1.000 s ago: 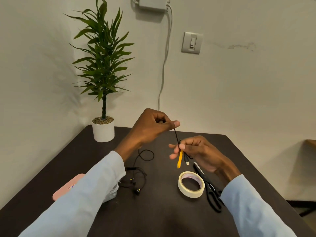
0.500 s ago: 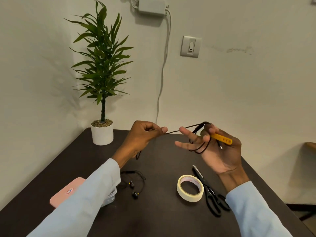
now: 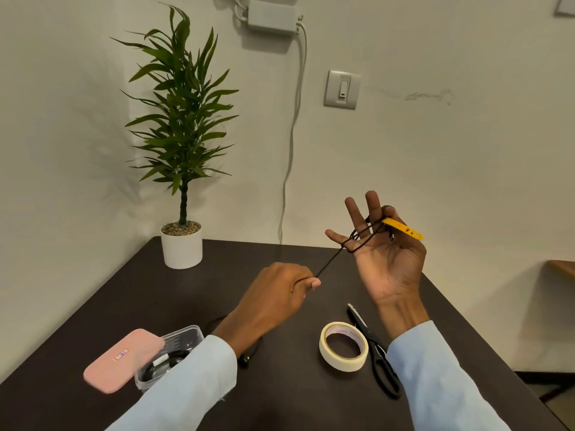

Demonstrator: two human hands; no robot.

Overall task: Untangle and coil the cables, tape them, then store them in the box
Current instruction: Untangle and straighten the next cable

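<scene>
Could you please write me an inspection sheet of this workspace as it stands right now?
Surface: dark table, mostly bare at the near edge.
Job's things: tape roll lying flat; clear box open with dark items inside, pink lid leaning on it.
Clutter: black scissors closed, beside the tape roll.
Hands: left hand pinches the black cable; right hand is raised, fingers spread, cable looped around them, its yellow strap held at the thumb.
Cables: one more dark cable on the table, partly hidden by the left sleeve.
Surroundings: potted plant, wall switch, white adapter with cord.
</scene>
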